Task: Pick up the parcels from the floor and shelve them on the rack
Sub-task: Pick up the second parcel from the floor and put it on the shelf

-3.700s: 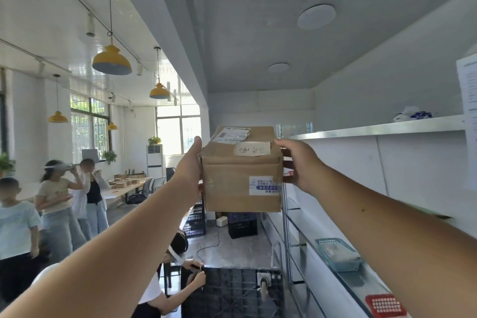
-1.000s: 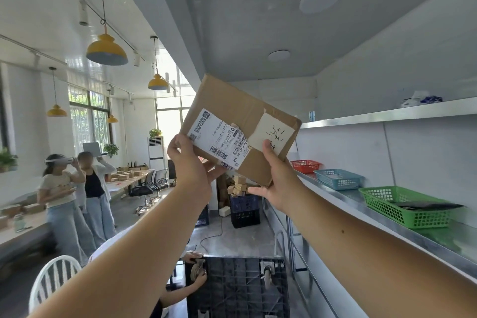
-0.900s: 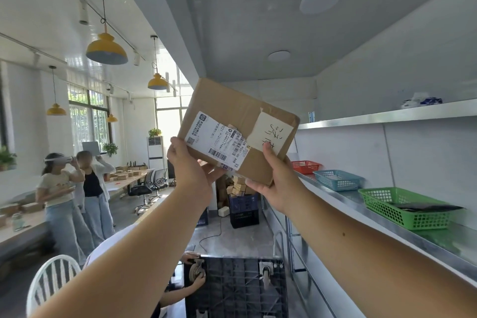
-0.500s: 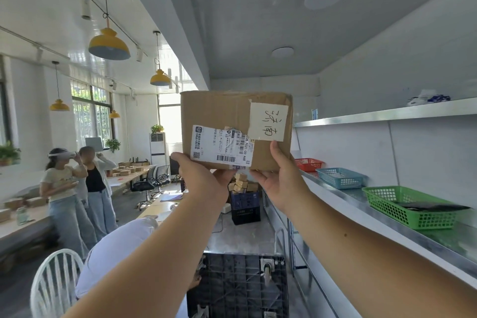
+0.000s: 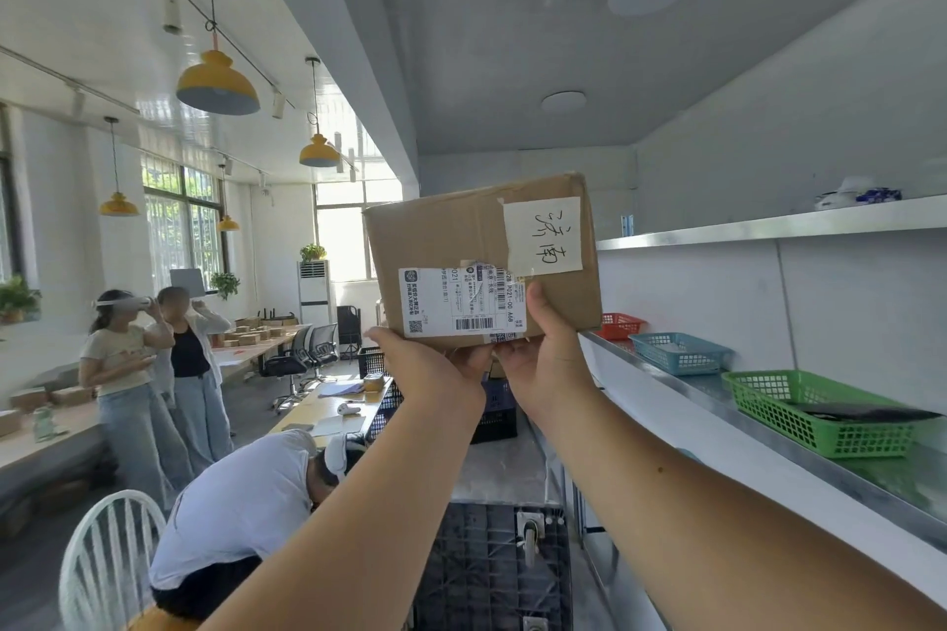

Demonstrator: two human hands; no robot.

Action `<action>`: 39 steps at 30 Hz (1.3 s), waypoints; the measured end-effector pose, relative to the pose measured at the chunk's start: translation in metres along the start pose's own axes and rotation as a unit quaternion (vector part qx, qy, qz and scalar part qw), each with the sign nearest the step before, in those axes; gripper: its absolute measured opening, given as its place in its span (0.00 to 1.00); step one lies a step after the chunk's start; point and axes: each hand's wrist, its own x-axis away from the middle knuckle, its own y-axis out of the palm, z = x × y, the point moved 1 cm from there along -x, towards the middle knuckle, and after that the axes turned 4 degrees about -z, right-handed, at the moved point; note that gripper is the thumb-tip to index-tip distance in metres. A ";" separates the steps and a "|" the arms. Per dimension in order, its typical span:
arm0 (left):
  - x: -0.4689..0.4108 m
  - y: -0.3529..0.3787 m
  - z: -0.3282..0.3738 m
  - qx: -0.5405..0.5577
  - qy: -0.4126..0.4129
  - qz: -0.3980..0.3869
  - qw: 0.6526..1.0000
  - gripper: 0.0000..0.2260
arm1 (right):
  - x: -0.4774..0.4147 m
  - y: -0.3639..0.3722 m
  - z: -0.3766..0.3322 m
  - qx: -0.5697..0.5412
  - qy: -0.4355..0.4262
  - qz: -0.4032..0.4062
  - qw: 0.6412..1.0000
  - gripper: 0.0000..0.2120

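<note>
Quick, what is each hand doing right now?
Left hand: closed on the bottom edge of the cardboard box, holding it up.
Right hand: closed on the same box, thumb pressed on its front.

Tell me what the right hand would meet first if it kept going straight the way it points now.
The right hand points up and forward, already under the cardboard parcel, so that parcel is first. Beyond it probably only the far wall, though depth is unclear.

Both arms reach up and forward; the left hand [image 5: 435,369] and right hand [image 5: 551,364] grip side by side, wrists nearly touching.
</note>
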 end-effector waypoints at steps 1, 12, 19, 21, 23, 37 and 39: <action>0.000 -0.002 0.001 -0.010 0.002 0.004 1.000 0.27 | -0.001 -0.001 -0.001 -0.007 -0.002 0.002 1.000 0.34; 0.001 -0.004 0.041 -0.303 -0.050 -0.064 0.950 0.29 | -0.008 -0.018 -0.028 0.032 -0.017 -0.006 0.999 0.25; 0.012 0.003 0.055 -0.344 -0.088 -0.055 0.933 0.44 | -0.001 -0.014 -0.024 0.119 0.029 -0.036 0.992 0.30; 0.013 0.003 0.057 -0.350 -0.079 -0.035 0.933 0.48 | 0.000 -0.009 -0.024 0.130 0.033 -0.060 0.989 0.20; 0.010 0.003 0.059 -0.357 -0.078 -0.018 0.931 0.50 | 0.002 -0.003 -0.026 0.135 0.029 -0.065 0.988 0.12; -0.007 -0.023 0.072 -0.355 -0.106 -0.053 0.927 0.16 | 0.007 0.003 -0.043 0.243 -0.029 -0.030 0.969 0.21; -0.010 -0.022 0.070 -0.362 -0.081 -0.030 0.928 0.13 | 0.007 0.004 -0.043 0.270 -0.032 -0.038 0.962 0.19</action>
